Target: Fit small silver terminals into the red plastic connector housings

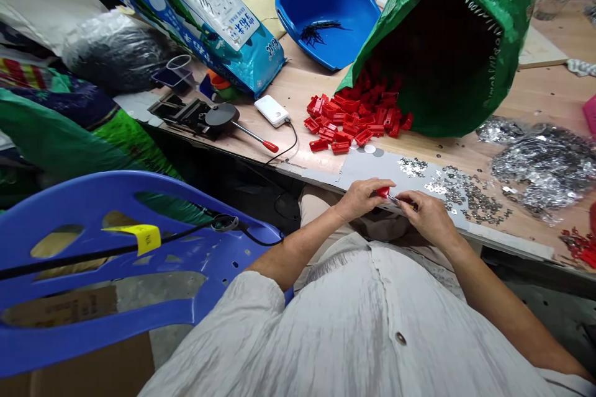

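Observation:
Close to the front edge of the table, my left hand [362, 200] is closed on a small red plastic part [383, 191]. My right hand [429, 217] grips a slim metal-tipped tool [394, 200], whose tip meets the red part. The fingers hide most of its handle, so its exact kind does not show. Just beyond my hands lie small flat metal pieces [465, 192] scattered on a grey sheet [372, 164]. A heap of red plastic parts [349, 115] spills from the mouth of a green sack [505, 49].
A blue basin [291, 3] holds thin black pieces. Left of it lean a blue printed bag [267, 65], a white power bank [272, 111] with a cable, and a lever device [218, 119]. Plastic bags of metal pieces [549, 158] lie right. A blue chair [139, 192] stands left.

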Demonstrator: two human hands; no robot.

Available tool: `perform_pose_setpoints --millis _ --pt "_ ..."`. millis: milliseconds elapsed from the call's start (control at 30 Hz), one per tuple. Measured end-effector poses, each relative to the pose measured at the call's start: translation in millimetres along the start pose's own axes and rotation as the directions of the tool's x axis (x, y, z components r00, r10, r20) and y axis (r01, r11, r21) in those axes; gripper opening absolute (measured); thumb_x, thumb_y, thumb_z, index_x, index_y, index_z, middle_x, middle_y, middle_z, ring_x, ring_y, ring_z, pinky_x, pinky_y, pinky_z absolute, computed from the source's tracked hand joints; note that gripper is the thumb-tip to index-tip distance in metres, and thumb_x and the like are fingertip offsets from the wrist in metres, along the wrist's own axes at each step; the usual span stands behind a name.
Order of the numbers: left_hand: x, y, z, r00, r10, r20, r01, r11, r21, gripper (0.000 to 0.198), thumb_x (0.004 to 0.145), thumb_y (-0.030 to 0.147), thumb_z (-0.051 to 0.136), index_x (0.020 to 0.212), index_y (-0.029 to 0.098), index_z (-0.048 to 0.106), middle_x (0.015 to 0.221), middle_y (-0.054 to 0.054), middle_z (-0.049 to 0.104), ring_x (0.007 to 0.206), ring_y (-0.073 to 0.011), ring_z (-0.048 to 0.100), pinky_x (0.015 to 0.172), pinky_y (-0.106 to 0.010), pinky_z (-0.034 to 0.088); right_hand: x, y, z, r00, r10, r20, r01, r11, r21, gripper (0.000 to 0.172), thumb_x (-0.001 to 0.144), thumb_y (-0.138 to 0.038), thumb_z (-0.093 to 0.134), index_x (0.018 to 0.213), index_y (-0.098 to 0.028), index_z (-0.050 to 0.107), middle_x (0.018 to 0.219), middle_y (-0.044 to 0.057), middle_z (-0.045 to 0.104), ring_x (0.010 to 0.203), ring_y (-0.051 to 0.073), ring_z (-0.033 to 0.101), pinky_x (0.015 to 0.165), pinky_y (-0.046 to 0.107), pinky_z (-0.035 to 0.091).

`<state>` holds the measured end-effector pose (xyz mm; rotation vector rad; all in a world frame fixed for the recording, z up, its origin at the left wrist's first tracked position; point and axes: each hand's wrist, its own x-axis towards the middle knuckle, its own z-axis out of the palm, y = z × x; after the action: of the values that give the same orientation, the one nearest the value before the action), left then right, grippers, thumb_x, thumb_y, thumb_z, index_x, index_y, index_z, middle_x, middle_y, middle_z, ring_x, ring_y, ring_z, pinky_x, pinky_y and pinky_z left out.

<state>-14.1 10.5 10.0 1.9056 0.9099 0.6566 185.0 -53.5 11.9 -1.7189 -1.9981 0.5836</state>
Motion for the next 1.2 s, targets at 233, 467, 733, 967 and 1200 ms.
perform_pose_setpoints --millis 233,467,733,967,1200 --pt "0.1 -8.1 0.3 0.998 0.058 -0.018 -0.058 0.998 0.002 0.043 0.077 0.020 0.071 0.119 0.021 0.066 0.121 -0.005 0.069 0.111 -0.0183 0.065 0.101 -0.028 0.046 1.1 5.4 0.6 0.998 -0.062 0.007 0.062 0.998 0.013 0.023 0.091 -0.031 0.053 0.102 -0.023 0.071 0.098 0.005 0.073 0.086 0.021 0.067 0.077 0.033 0.050" --pt "0.9 -11.7 1.3 0.998 0.055 -0.037 -0.054 0.998 0.026 0.039 0.076 0.023 0.072 0.115 0.020 0.068 0.116 -0.004 0.071 0.105 -0.0171 0.067 0.096 -0.026 0.048 0.7 7.7 3.5 0.996 -0.092 -0.017 0.092 0.996 -0.021 0.019 0.090 -0.027 0.054 0.099 -0.023 0.071 0.095 0.004 0.072 0.083 0.020 0.067 0.075 0.033 0.050" --pt "1.0 -15.8 6.5 0.996 0.070 -0.059 -0.070 0.998 -0.004 0.033 0.075 0.021 0.072 0.108 0.018 0.068 0.108 -0.004 0.073 0.097 -0.0166 0.068 0.090 -0.025 0.048 -2.7 -11.2 12.7 0.997 -0.050 -0.058 0.043 0.992 -0.122 0.019 0.092 -0.023 0.050 0.096 -0.021 0.069 0.096 0.006 0.071 0.085 0.020 0.066 0.071 0.030 0.047" --pt "-2.5 -8.7 6.6 0.997 0.014 -0.075 -0.016 1.000 -0.027 0.030 0.075 0.024 0.072 0.105 0.019 0.068 0.098 -0.002 0.072 0.091 -0.0160 0.065 0.089 -0.026 0.046 -1.4 -8.2 8.8 0.999 -0.041 -0.010 0.040 0.998 -0.052 0.021 0.093 -0.026 0.049 0.102 -0.024 0.067 0.096 0.006 0.068 0.087 0.021 0.065 0.075 0.031 0.048" --pt "-14.7 6.8 10.7 0.976 -0.082 -0.200 0.005 0.934 -0.358 0.035 0.070 0.025 0.077 0.102 0.020 0.064 0.098 -0.002 0.067 0.090 -0.0141 0.060 0.087 -0.026 0.045 -14.3 -7.7 -5.4 1.000 -0.025 -0.012 0.027 0.974 0.225 0.025 0.097 -0.032 0.039 0.116 -0.022 0.053 0.102 0.007 0.068 0.091 0.021 0.064 0.078 0.033 0.048"
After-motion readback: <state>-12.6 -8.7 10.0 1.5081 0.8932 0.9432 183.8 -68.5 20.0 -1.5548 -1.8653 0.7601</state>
